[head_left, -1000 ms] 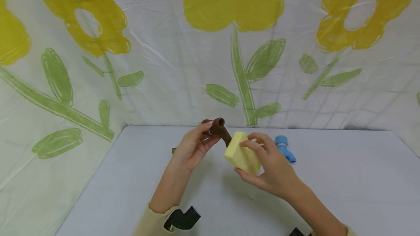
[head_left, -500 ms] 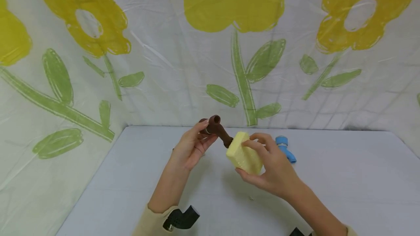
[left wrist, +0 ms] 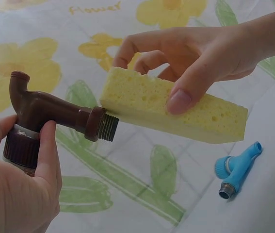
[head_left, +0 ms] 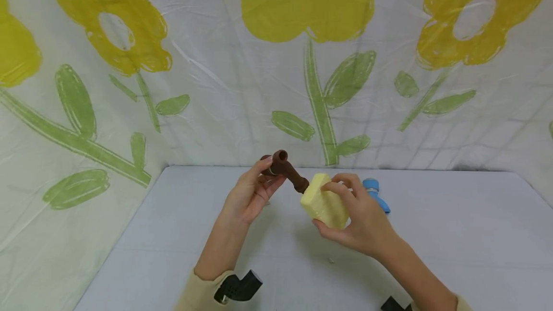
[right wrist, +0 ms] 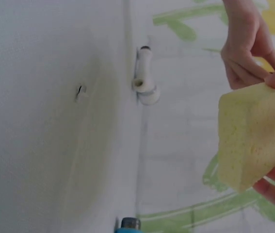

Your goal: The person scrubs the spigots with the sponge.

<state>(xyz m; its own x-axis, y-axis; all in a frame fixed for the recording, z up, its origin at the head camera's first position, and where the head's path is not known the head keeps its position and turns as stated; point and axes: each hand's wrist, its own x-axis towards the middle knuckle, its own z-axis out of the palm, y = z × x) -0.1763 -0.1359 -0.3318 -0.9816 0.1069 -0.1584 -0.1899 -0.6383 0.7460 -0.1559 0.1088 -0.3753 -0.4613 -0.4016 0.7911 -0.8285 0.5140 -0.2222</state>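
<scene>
My left hand (head_left: 250,193) holds a brown plastic tap (head_left: 290,173) by its dark knob, thumb on one side and fingers on the other. The tap's threaded end points right, toward a yellow sponge (head_left: 325,203). In the left wrist view that end of the brown tap (left wrist: 64,114) sits right at the sponge's near left edge. My right hand (head_left: 360,217) grips the sponge (left wrist: 176,107) between thumb and fingers, its block tilted. Both things are held up over the white table, and the right wrist view shows the sponge (right wrist: 253,136) with the tap hidden.
On the table behind my right hand lies a blue tap (head_left: 377,196). A white tap (right wrist: 145,77) lies farther along in the right wrist view. A small scrap (head_left: 330,260) is on the white table (head_left: 453,244). A flower-printed sheet (head_left: 242,109) stands behind.
My left hand and the brown tap have shifted slightly left and up. The sponge in my right hand has drifted a little right, toward the tap's threaded end.
</scene>
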